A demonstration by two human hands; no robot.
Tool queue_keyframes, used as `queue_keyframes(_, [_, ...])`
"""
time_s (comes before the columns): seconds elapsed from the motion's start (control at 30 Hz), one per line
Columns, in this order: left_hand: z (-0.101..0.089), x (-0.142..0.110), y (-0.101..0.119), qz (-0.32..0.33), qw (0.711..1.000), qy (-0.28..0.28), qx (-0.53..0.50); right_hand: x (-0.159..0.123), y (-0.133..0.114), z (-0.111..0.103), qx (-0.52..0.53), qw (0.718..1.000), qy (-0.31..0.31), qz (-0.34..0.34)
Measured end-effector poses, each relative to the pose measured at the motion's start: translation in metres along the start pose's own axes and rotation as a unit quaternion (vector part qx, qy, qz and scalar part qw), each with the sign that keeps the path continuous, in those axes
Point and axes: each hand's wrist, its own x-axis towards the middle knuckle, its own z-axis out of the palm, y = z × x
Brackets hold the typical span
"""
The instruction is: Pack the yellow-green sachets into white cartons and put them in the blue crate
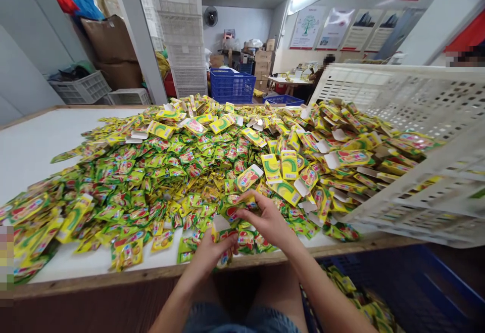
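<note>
Near the table's front edge, my left hand (216, 253) grips a small yellow-and-green carton (224, 233) whose pale open end faces up. Just above it, my right hand (267, 218) pinches a green-and-yellow sachet (232, 212) between thumb and fingers, close to the carton's open end. The carton is partly hidden by my left fingers. In front of both hands spreads a heap of green sachets (151, 166). Yellow cartons (270, 167), many with white flaps standing open, lie on top of it and to the right.
A white plastic basket (382, 84) lies tipped on the right, with cartons spilling from it. Below the wooden table edge (159, 274) on the right is a blue crate (424, 282) holding filled packs. Stacked white crates (185, 35) and a blue crate (232, 84) stand behind the table.
</note>
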Motion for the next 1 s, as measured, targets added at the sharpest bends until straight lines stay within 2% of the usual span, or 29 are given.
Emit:
queue_keyframes(0.07, [0.006, 0.002, 0.000, -0.010, 1.000, -0.022, -0.002, 0.001, -0.009, -0.002, -0.121, 0.991, -0.048, -0.033])
queue_keyframes(0.13, [0.010, 0.004, -0.001, -0.029, 0.999, -0.045, -0.005, 0.002, -0.015, -0.003, -0.227, 0.967, -0.100, -0.061])
queue_keyframes(0.23, [0.011, 0.005, -0.005, -0.045, 0.997, -0.064, -0.009, 0.001, -0.021, -0.004, -0.302, 0.936, -0.160, -0.080])
queue_keyframes(0.37, [0.013, 0.005, -0.002, -0.043, 0.997, -0.056, -0.018, -0.002, -0.025, -0.003, -0.267, 0.943, -0.173, -0.097])
queue_keyframes(0.5, [0.014, 0.001, 0.003, -0.046, 0.997, -0.062, -0.024, -0.003, -0.016, -0.002, -0.222, 0.956, -0.167, -0.098])
queue_keyframes(0.7, [0.013, 0.000, -0.003, -0.034, 0.995, -0.093, 0.023, -0.004, -0.013, -0.004, -0.282, 0.934, -0.183, -0.119])
queue_keyframes(0.77, [0.014, 0.000, -0.004, -0.039, 0.996, -0.081, 0.027, -0.007, -0.017, -0.004, -0.254, 0.940, -0.196, -0.114])
queue_keyframes(0.9, [0.016, 0.000, 0.001, -0.028, 0.996, -0.088, 0.007, -0.009, -0.015, -0.006, -0.140, 0.980, -0.135, -0.051])
queue_keyframes(1.0, [0.018, 0.002, 0.003, -0.017, 0.995, -0.099, -0.012, -0.010, -0.006, -0.004, -0.116, 0.989, -0.088, -0.017])
